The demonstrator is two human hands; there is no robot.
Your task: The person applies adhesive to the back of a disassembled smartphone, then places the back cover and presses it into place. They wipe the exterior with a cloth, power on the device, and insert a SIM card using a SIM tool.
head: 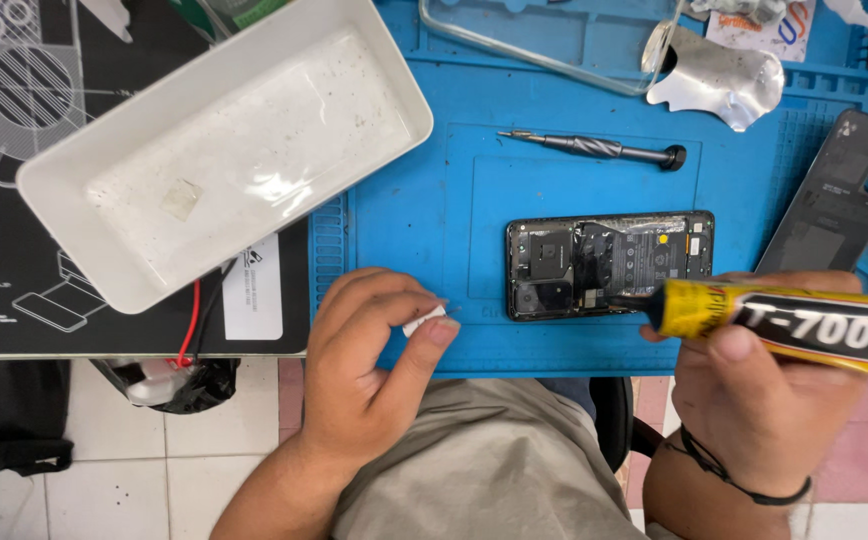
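yellow glue tube (784, 325) in my right hand (754, 400), nozzle touching the open phone (609, 265) on the blue mat (434, 210).
i judge this the gluing step: right hand clamped round the tube, its tip at the phone's lower edge; left hand (369, 370) pinches a small white cap (424, 321) near the mat's front edge. next calls for a thin, steady bead along the frame. screwdriver (594, 148) and back cover (829, 200) lie nearby.

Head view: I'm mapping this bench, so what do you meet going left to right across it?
White tray → left hand pinching a small white piece → opened phone → right hand holding a yellow glue tube.
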